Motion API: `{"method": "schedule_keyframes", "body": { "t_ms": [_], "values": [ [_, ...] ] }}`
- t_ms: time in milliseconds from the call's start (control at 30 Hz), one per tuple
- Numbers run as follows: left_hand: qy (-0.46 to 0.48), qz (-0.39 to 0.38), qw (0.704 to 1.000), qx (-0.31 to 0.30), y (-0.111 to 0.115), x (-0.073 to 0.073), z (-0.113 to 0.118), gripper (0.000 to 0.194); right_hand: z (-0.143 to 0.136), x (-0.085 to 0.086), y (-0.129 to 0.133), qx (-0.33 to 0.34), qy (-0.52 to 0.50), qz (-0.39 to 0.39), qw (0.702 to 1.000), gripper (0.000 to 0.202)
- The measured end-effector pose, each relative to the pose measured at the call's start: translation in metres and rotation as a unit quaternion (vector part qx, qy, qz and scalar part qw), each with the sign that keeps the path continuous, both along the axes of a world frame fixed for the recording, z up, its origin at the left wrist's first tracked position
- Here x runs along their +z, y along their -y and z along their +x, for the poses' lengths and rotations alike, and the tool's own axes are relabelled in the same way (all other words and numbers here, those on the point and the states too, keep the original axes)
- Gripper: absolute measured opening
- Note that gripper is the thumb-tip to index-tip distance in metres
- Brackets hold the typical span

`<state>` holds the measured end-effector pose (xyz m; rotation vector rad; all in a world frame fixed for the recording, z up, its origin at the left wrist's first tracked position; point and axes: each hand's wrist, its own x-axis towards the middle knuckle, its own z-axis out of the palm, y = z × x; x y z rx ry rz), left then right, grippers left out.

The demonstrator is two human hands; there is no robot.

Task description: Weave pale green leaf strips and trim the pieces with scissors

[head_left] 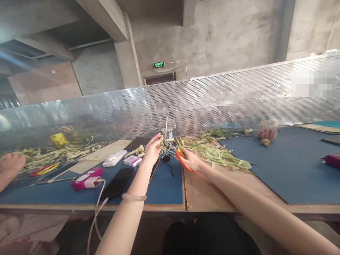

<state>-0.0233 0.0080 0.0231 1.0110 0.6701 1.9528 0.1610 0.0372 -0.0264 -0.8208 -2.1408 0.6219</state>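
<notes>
My right hand (pixel 191 160) is closed round the orange and yellow handles of a pair of scissors (pixel 183 162). The blades point up and left, towards my left hand (pixel 152 148). That hand is closed with its fingertips pinched on a small greenish plant piece (pixel 160 143), partly hidden by the fingers. Whether the blades touch the piece I cannot tell. Pale green leaves and stalks (pixel 212 150) lie spread on the table to the right of the scissors. Just behind my hands stands a clear tub (pixel 169 133) with a white stick rising near it.
A black phone (pixel 118 182), a magenta power strip (pixel 86 179) with a cable, a white power strip (pixel 114 158) and a small box (pixel 132 160) lie left. Another person's hand (pixel 12 163) is near more scissors (pixel 45 169). A perforated metal screen (pixel 199 102) runs behind. A jar (pixel 267 130) stands right.
</notes>
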Motion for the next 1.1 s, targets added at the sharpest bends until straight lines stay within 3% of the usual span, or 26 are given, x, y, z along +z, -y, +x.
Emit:
{"method": "schedule_keyframes", "body": {
  "t_ms": [167,1100],
  "values": [
    [-0.009,-0.001,1.000,0.021,-0.002,-0.002,-0.003,0.037,-0.001,-0.001,-0.001,0.000,0.003,0.009,1.000,0.032],
    [-0.054,0.008,0.998,0.008,0.004,-0.002,0.004,0.039,0.000,0.006,0.009,0.006,0.010,-0.007,1.000,0.032]
  ]
}}
